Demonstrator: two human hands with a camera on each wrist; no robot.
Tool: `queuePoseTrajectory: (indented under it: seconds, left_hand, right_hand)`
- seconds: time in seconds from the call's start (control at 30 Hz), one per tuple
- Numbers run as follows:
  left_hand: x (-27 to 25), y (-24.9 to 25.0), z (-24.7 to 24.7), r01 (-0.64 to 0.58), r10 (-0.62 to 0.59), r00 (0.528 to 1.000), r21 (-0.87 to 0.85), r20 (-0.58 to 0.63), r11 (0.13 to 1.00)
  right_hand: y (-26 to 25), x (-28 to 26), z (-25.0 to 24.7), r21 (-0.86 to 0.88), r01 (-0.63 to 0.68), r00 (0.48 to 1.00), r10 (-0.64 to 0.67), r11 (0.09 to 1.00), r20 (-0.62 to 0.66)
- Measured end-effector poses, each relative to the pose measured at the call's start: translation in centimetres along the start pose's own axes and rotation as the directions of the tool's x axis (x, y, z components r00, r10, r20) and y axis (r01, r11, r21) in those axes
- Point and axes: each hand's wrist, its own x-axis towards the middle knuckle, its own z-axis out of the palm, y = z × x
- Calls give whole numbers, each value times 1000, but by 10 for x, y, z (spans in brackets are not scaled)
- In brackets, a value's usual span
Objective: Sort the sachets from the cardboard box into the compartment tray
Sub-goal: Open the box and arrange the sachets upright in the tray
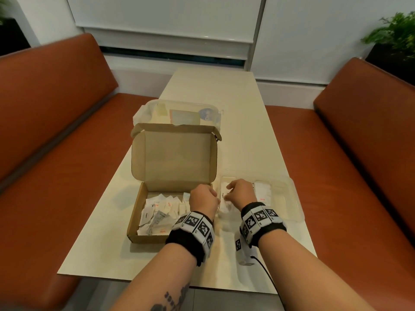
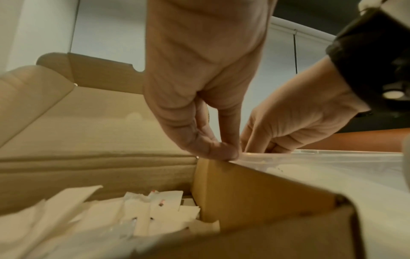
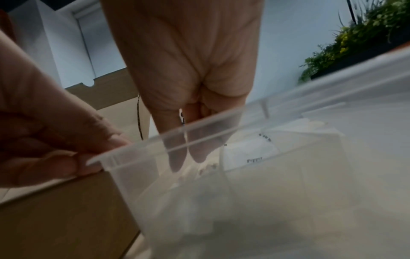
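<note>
Sachets [image 1: 157, 215] heaped loose in the open cardboard box [image 1: 143, 198] at the near left of the worktop [image 1: 247, 135], lid flap standing upright behind; more already lying in the clear compartment tray [image 1: 294, 198], just beside the box on its right, side walls touching or nearly so. Small flat paper packets, white with red or black print, some silvery; judged very light, limp, easily creased and apt to slide over one another, so best pinched by an edge or corner between thumb and fingertip, one at a time. Tray contents: a white stack with red lettering [image 1: 262, 191] in a middle compartment, a printed packet [image 3: 250, 150] seen through the translucent wall, pale sachets under the fingers in the leftmost compartment; far right compartment hard to read. Left hand [image 1: 203, 198] at the seam between box and tray, fingers [image 2: 221, 150] curled and pressed on the tray's rim beside the box wall; grip narrow, apparently steadying, whether anything is pinched cannot be told. Right hand [image 1: 241, 193] reaching down into the leftmost compartment, fingertips [image 3: 197, 154] together and pointing down behind the plastic; whether a sachet is held between them cannot be told. Behind the box, a clear lidded container [image 1: 179, 113] with labels; orange benches [image 1: 67, 131] on both sides.
</note>
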Motion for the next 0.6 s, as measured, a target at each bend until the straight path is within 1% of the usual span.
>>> queuePoseTrajectory:
  seconds: [0.13,0.47,0.53,0.6]
  left_hand:
    - [1,1,-1,-1,1,1000,0,20,1000]
    - [1,2,-3,2,-2,1000,22,29,1000]
    - [2,2,-2,-6,5,999,29,36,1000]
    - [2,2,-2,-16,15,999,29,50,999]
  right_hand:
    - [1,-2,3,-79,29,998,-24,996,59]
    - [0,-6,6,-133,64,995,-53,989,83]
    - [-1,-7,5,-136,73,996,-66,988,51]
    - [-7,-9,0,-107,78,996,-82,991,-32]
